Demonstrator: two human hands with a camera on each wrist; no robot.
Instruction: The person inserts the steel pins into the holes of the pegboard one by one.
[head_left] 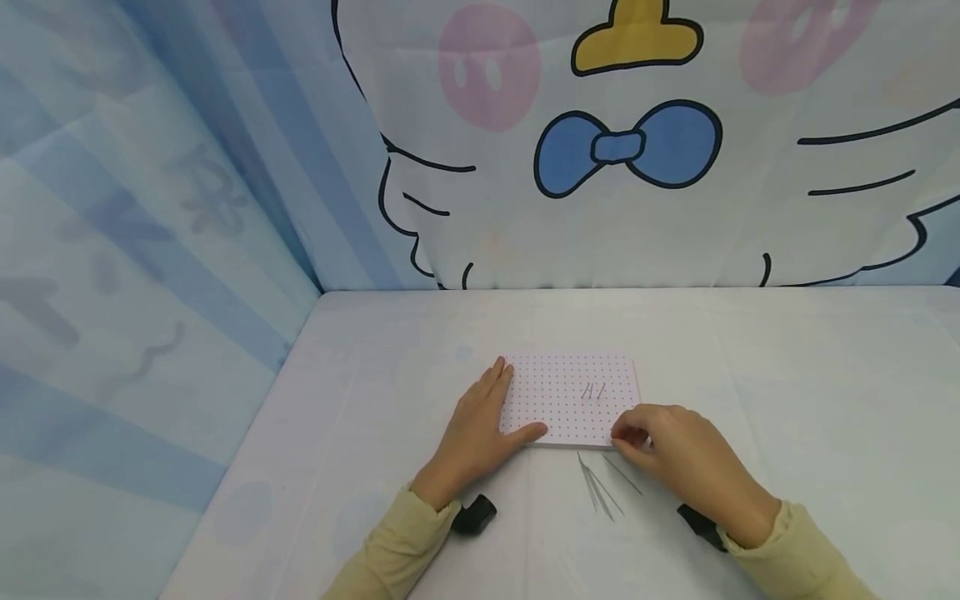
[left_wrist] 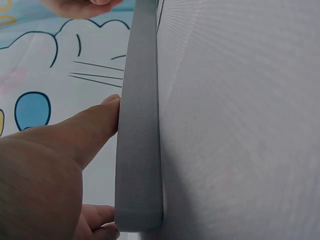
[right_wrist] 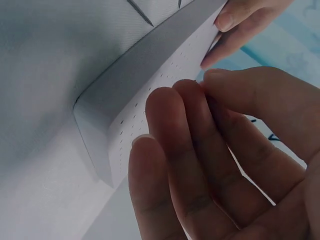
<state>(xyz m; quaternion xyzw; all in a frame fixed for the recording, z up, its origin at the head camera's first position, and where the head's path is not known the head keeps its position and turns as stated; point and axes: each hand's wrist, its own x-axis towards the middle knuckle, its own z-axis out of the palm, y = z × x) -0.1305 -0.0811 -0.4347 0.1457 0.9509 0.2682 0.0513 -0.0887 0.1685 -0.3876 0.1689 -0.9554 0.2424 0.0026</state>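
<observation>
In the head view a white board with rows of small dots or holes lies on the table, its thick grey side filling the left wrist view. Three thin needles stand tilted in its right half. My left hand rests along the board's left edge, fingers extended and thumb on the front edge. Over the front right corner is my right hand, fingers curled, thumb meeting fingertips. In the right wrist view no held thing can be made out between these fingertips. Several loose thin needles lie in front of the board.
The table has a white cover. Behind it hangs a printed cloth, and another pale blue cloth hangs at the left. A black wrist device sits by the left cuff, and another by the right.
</observation>
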